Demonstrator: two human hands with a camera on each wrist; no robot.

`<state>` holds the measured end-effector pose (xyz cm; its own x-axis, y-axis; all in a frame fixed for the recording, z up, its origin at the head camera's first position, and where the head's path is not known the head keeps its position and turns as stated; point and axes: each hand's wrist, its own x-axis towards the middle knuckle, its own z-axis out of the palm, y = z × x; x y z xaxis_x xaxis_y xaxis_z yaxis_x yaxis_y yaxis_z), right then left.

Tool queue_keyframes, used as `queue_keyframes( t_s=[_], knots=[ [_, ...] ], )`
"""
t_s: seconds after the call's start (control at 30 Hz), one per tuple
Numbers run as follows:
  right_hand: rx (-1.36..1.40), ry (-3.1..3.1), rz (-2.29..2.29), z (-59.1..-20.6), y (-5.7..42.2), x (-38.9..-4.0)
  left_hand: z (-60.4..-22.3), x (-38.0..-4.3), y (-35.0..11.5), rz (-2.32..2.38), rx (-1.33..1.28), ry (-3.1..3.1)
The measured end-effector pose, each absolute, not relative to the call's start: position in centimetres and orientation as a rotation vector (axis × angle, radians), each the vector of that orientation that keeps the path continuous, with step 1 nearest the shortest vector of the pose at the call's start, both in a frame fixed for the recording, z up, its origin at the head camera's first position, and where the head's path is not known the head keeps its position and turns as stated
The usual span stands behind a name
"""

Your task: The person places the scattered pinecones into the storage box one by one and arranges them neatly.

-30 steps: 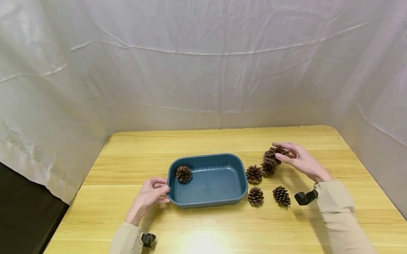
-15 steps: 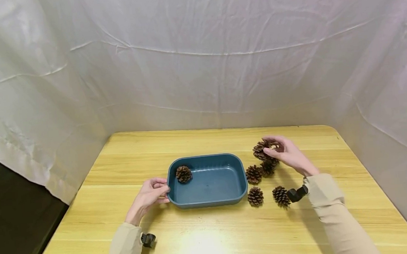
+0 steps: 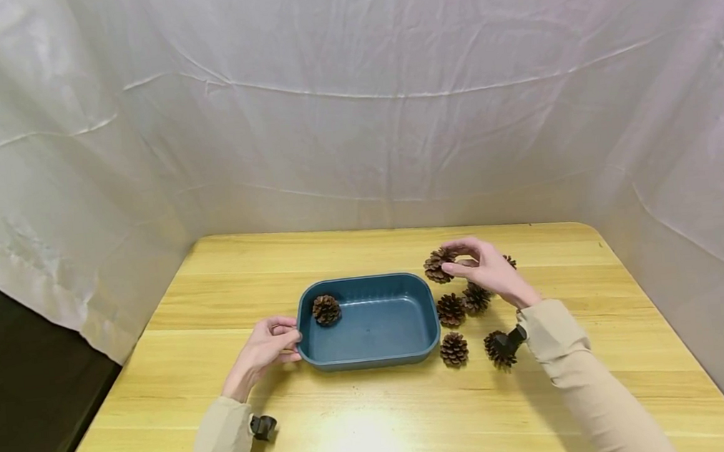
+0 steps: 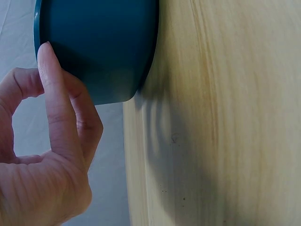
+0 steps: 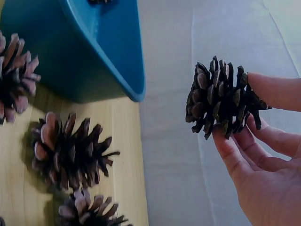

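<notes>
A wooden counter carries a blue tub. The left hand grips its left end; the right hand holds one pine cone near the tub's far right corner. Another cone lies inside, others to the right.

No legible text, label, brand, number or sign anywhere, whether on the blue bin, inside it, beside it or behind it.
</notes>
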<state>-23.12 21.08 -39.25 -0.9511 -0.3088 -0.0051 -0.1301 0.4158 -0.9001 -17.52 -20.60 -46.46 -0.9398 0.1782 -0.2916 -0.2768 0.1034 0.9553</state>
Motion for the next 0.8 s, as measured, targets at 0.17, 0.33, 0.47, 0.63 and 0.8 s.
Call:
queue_keyframes(
  t_s=[0.17, 0.33, 0.47, 0.63, 0.8],
  knots=[
    [-0.401, 2.485, -1.577, -39.0, 20.2, -23.4, -46.5, -17.5, -20.6, 1.902, -0.092, 2.053],
    [-0.428, 2.478, -1.597, -38.7, 19.3, -23.6, -46.5, -17.5, -20.6, 1.900, -0.093, 2.052],
    [-0.427, 2.455, -1.602, -38.5, 18.8, -23.8, -46.5, -17.4, -20.7, 1.899, -0.093, 2.053],
    [-0.422, 2.448, -1.591, -38.1, 17.9, -23.9, -46.4, -17.5, -20.7, 1.899, -0.095, 2.057],
    [-0.426, 2.448, -1.568, -37.8, 16.9, -24.0, -46.4, -17.4, -20.7, 1.896, -0.103, 2.059]
  ],
)
